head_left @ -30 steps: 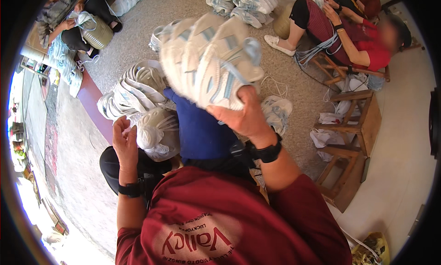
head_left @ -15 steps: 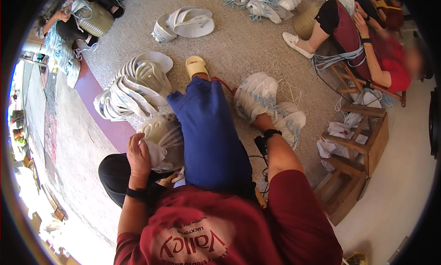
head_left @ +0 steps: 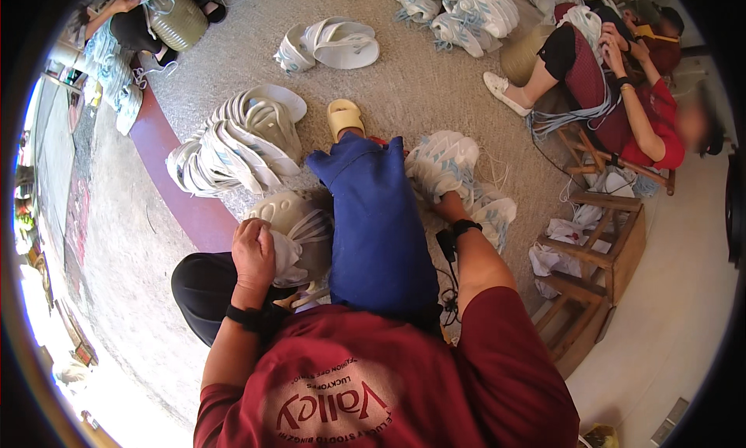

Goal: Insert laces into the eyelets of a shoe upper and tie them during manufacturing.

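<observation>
The person sits low over a grey carpeted floor (head_left: pixel 435 83), one leg in blue trousers (head_left: pixel 377 223) stretched forward and ending in a pale yellow slipper (head_left: pixel 344 118). The two hands are well apart, one on each side of that leg. The left hand (head_left: pixel 254 250) is closed over a cream moulded shoe upper (head_left: pixel 299 226), pressing it against the lap, seemingly to keep it within reach while the other hand works. The right hand (head_left: pixel 449 207) reaches down to the floor and into a pile of white shoe uppers with pale blue markings (head_left: pixel 451 168), which lies just beside the outstretched leg; the fingers are buried in the pile, so whether they grip a piece cannot be told. The uppers look soft, curved and ribbed, with loose laces trailing from them. Both wrists carry dark bands. To the left of the leg, a larger heap of white strapped uppers (head_left: pixel 233 141) is stacked in overlapping rows near a dark red strip (head_left: pixel 186 207) along the carpet's edge. A small wooden stool (head_left: pixel 598 254) stands to the right, with crumpled white material on it. Another seated person in red (head_left: pixel 622 98) handles similar pieces at the upper right, and further heaps lie along the far edge of the floor.
</observation>
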A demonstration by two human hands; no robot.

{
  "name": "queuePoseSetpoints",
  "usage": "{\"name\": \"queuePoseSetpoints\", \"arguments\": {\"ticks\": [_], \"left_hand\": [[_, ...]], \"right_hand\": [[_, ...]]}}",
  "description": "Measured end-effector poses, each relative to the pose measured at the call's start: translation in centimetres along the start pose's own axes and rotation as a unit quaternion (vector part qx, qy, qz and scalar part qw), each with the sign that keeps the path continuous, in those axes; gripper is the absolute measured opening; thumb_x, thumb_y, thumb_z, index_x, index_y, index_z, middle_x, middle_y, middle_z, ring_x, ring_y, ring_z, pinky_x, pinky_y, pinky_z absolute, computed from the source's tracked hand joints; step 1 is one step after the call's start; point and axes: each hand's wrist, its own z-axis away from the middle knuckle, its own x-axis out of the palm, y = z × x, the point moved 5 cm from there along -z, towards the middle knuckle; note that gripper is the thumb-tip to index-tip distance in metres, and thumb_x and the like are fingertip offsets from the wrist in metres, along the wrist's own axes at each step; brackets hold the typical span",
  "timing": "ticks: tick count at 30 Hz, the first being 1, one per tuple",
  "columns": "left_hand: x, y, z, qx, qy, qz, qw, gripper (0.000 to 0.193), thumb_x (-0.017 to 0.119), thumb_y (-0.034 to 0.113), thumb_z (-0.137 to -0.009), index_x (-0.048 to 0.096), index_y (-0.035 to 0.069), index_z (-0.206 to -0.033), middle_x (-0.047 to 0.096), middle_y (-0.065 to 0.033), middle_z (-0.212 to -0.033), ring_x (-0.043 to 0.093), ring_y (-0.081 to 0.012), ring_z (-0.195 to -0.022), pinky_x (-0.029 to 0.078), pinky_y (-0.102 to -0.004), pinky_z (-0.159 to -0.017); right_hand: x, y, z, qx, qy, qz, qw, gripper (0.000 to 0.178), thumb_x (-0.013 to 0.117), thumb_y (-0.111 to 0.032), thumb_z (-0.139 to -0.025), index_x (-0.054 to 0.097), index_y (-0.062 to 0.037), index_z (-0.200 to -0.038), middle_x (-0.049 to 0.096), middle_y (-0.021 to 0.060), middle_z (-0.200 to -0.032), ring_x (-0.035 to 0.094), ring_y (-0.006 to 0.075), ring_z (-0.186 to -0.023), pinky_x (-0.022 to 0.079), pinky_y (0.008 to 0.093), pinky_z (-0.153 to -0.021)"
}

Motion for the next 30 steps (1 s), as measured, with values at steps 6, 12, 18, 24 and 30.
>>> {"name": "queuePoseSetpoints", "arguments": {"ticks": [6, 12, 18, 24, 30], "left_hand": [[-0.6, 0.1, 0.0, 0.003, 0.011, 0.004, 1.0, 0.017, 0.049, 0.011, -0.081, 0.06, -0.001, -0.08, 0.059, -0.017, -0.082, 0.054, -0.0356, -0.08, 0.043, -0.0408, -0.073], [-0.5, -0.7, -0.2, 0.009, 0.023, 0.013, 1.0, 0.017, 0.05, 0.013, -0.081, 0.061, 0.0, -0.079, 0.058, -0.0167, -0.08, 0.053, -0.0359, -0.08, 0.043, -0.0415, -0.073], [-0.6, -0.6, 0.0, 0.039, 0.011, 0.042, 0.998, 0.016, 0.053, 0.014, -0.081, 0.06, 0.0, -0.079, 0.058, -0.0171, -0.082, 0.053, -0.0366, -0.082, 0.042, -0.0425, -0.075], [-2.3, -0.8, 0.0, 0.049, -0.062, 0.109, 0.991, 0.02, 0.061, 0.021, -0.079, 0.061, 0.001, -0.085, 0.059, -0.0168, -0.088, 0.054, -0.0363, -0.087, 0.043, -0.0415, -0.078], [-2.5, -0.8, -1.0, 0.015, -0.236, 0.288, 0.928, 0.028, 0.064, 0.025, -0.082, 0.061, 0.0, -0.093, 0.06, -0.0126, -0.091, 0.057, -0.0244, -0.09, 0.044, -0.0317, -0.08]], "right_hand": [[-2.2, -1.1, 2.3, 0.07, -0.022, -0.008, 0.997, 0.052, 0.072, -0.018, -0.064, 0.058, 0.0022, -0.109, 0.059, 0.0216, -0.109, 0.056, 0.034, -0.104, 0.043, 0.0354, -0.087], [-4.5, -3.4, 6.2, 0.011, 0.123, 0.057, 0.991, 0.031, 0.065, -0.016, -0.069, 0.063, 0.0036, -0.093, 0.062, 0.0251, -0.092, 0.058, 0.0393, -0.091, 0.046, 0.0409, -0.08], [-6.0, -4.7, 4.9, 0.038, 0.1, 0.186, 0.977, 0.023, 0.069, -0.016, -0.067, 0.066, 0.0005, -0.083, 0.061, 0.0235, -0.09, 0.058, 0.0391, -0.085, 0.047, 0.0431, -0.073], [-11.6, -11.9, -3.2, -0.064, 0.134, 0.137, 0.979, 0.017, 0.069, -0.015, -0.066, 0.063, 0.0005, -0.069, 0.058, 0.017, -0.061, 0.059, 0.0317, -0.061, 0.046, 0.0385, -0.059], [-12.2, -25.9, -15.6, -0.136, 0.055, 0.1, 0.984, 0.026, 0.072, -0.022, -0.069, 0.06, 0.0008, -0.072, 0.06, 0.0183, -0.073, 0.058, 0.0333, -0.071, 0.046, 0.0396, -0.065]]}}
